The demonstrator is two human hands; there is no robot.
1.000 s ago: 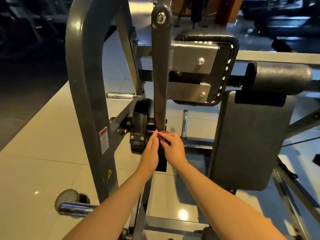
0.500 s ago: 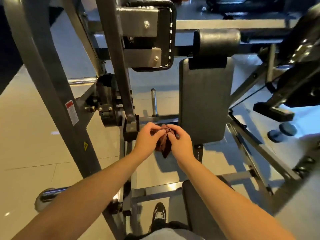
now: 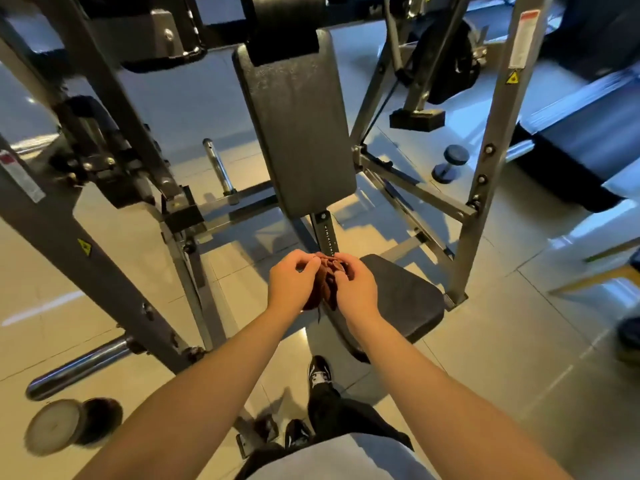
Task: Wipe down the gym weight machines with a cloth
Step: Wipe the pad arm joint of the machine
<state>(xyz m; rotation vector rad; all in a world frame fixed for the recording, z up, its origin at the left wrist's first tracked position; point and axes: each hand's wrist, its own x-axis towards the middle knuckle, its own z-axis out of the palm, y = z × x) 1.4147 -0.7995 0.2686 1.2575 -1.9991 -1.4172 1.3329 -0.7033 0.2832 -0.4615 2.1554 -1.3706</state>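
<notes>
1. Both hands have left the lever bar (image 3: 135, 126).
2. Left hand (image 3: 291, 282) and right hand (image 3: 356, 289) fingers pinch the bunched cloth (image 3: 325, 282) by the seat (image 3: 401, 299).
3. Probably refolding before the next wipe.

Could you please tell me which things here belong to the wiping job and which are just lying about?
For the job:
- cloth, pinched between left hand and right hand
- the machine's back pad and seat

Lying about:
- dumbbell on the floor, far right
- round weight on the floor, near left
</notes>
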